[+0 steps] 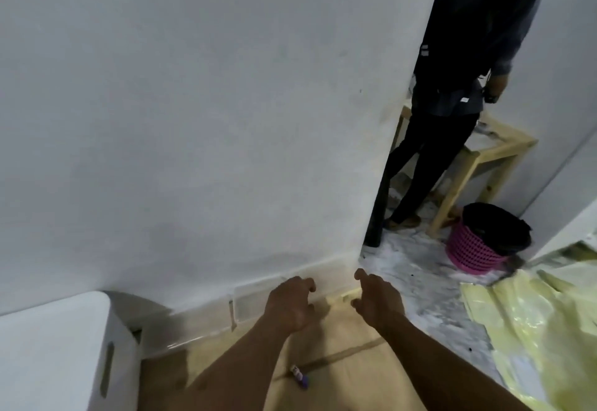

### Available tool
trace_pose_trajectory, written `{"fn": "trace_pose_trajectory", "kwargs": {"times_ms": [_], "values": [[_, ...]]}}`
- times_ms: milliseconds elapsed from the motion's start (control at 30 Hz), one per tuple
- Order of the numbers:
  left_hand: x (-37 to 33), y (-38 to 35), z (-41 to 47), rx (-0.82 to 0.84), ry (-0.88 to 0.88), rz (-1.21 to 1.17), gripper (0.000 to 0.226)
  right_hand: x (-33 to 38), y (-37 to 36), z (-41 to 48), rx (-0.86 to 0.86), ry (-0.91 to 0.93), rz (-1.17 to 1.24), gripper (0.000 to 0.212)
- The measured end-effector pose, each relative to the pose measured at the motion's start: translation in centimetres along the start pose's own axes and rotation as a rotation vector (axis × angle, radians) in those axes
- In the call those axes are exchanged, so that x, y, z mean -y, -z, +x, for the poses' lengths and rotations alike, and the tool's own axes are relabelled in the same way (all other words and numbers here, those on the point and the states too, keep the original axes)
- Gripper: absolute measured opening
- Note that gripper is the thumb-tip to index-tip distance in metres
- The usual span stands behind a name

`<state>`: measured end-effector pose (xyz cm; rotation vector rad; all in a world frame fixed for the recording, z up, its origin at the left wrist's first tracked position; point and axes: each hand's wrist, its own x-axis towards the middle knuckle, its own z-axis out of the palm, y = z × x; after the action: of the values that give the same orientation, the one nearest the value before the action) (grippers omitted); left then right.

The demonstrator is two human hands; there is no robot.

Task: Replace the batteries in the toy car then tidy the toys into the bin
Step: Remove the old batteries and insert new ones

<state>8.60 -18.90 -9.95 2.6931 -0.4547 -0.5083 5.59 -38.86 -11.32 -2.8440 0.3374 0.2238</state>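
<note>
Both arms reach forward over the wooden surface (349, 375) toward a clear bin (200, 323) that stands against the wall. The left grip (290, 300) has its fingers curled right at the bin's near side; I cannot tell whether they clasp the rim or only hover by it. The right grip (376, 297), just beside it and beyond the bin's end, is loosely curled and holds nothing. A small purple-and-white cylinder (298, 376), probably a battery, lies on the surface behind both grips, between the forearms. The toy car is not in view.

This looks like the tidying step: fetching the bin. The next move calls for a firm two-sided hold on the bin's walls, then drawing it back without sweeping the cylinder away.
</note>
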Motion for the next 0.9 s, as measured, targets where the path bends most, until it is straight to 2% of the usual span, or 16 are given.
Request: {"fn": "trace_pose_trajectory", "kwargs": {"times_ms": [233, 433, 700, 900], "values": [[-1.2, -3.0, 5.6, 0.047, -0.022, 0.314, 0.047, -1.5, -2.1, 5.4, 0.057, 0.242, -0.271, 0.062], [-1.5, -3.3, 7.3, 0.069, -0.015, 0.453, 0.06, -0.4, -2.6, 7.5, 0.081, 0.36, -0.432, 0.049], [-1.0, -3.8, 8.0, 0.1, -0.028, 0.389, 0.053, -0.1, -3.0, 8.4, 0.166, 0.407, -0.331, 0.053], [-0.7, -2.9, 7.9, 0.08, -0.08, 0.321, 0.047, -0.6, -2.9, 8.3, 0.131, 0.438, -0.334, 0.054]]}}
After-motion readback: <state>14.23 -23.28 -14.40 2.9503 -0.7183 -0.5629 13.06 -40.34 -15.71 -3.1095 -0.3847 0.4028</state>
